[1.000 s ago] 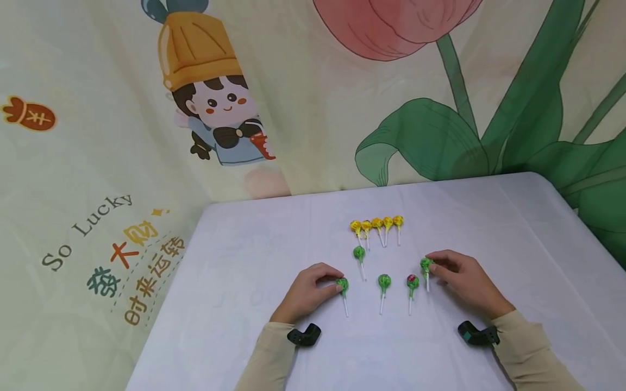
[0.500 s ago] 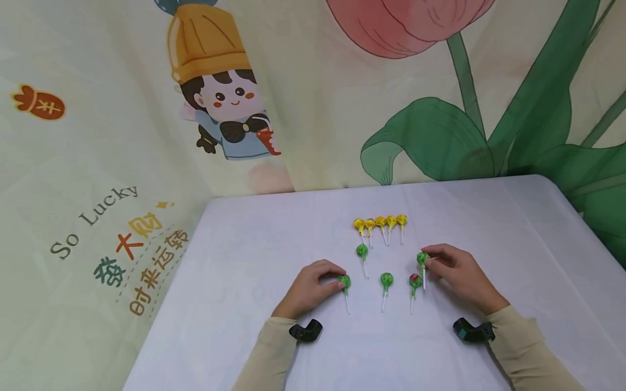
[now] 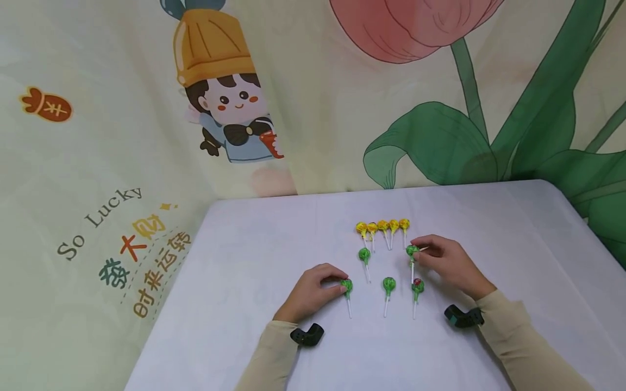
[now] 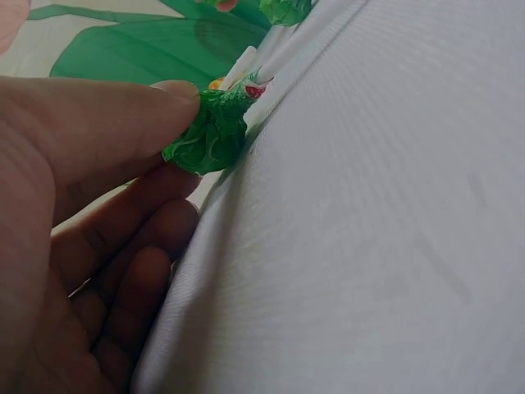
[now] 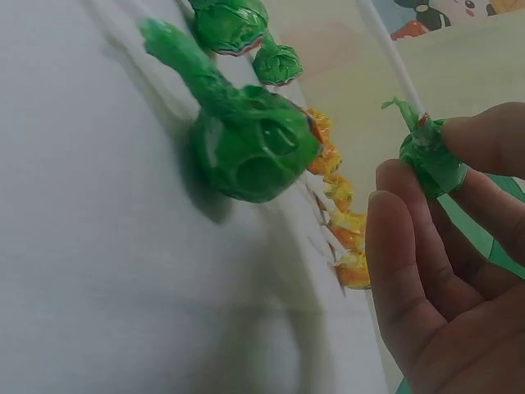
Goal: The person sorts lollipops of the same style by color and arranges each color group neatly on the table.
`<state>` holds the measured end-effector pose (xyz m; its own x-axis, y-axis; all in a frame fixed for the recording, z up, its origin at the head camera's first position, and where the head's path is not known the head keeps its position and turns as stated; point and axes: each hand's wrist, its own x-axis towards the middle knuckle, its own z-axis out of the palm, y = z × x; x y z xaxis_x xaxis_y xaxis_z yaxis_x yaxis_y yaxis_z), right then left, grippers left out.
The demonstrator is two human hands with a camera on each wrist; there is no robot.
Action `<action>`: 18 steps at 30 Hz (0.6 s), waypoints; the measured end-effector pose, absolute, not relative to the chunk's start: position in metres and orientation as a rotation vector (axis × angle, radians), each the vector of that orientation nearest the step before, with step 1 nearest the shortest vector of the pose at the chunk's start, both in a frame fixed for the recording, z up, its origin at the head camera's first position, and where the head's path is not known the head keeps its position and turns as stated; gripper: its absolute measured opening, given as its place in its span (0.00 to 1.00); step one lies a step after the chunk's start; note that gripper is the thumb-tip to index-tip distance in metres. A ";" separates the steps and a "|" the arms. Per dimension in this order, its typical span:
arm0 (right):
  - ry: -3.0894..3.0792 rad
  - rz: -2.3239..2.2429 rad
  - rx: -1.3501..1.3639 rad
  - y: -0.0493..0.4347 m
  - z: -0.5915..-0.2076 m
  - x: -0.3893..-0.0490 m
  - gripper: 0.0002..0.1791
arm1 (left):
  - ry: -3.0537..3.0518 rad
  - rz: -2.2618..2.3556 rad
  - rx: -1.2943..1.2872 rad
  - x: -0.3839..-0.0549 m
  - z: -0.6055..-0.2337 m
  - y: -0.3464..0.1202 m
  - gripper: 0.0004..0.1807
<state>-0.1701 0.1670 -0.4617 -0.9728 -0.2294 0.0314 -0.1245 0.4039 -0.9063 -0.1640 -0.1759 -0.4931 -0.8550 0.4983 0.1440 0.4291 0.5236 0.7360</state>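
Note:
My left hand (image 3: 310, 293) pinches the head of a green-wrapped lollipop (image 4: 209, 135) between thumb and fingers; its white stick points toward the person. Another green lollipop (image 5: 435, 164) is held by its head in my right hand (image 3: 450, 263), raised off the table in the right wrist view. Just below this one in the head view lies a green lollipop with a red patch (image 3: 418, 287). Between the hands lie two more green lollipops, one nearer (image 3: 389, 284) and one farther back (image 3: 364, 255).
Several yellow lollipops (image 3: 383, 226) lie side by side in a row behind the green ones, sticks toward the person. A white cloth (image 3: 264, 239) covers the table. A printed curtain (image 3: 318, 108) hangs at the table's back edge.
My right hand has carried its green lollipop left and farther back, toward the right end of the yellow row. The left hand stays on its lollipop. The head view has shifted slightly.

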 end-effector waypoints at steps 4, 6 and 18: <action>2.540 -1.604 -0.318 0.163 -0.459 -0.177 0.24 | 2.680 1.254 0.822 -0.163 -0.493 -0.177 0.12; 2.530 -1.596 -0.318 0.160 -0.457 -0.180 0.25 | 2.682 1.263 0.824 -0.163 -0.493 -0.177 0.12; 2.479 -1.560 -0.368 0.143 -0.460 -0.191 0.16 | 2.674 1.248 0.787 -0.157 -0.491 -0.177 0.12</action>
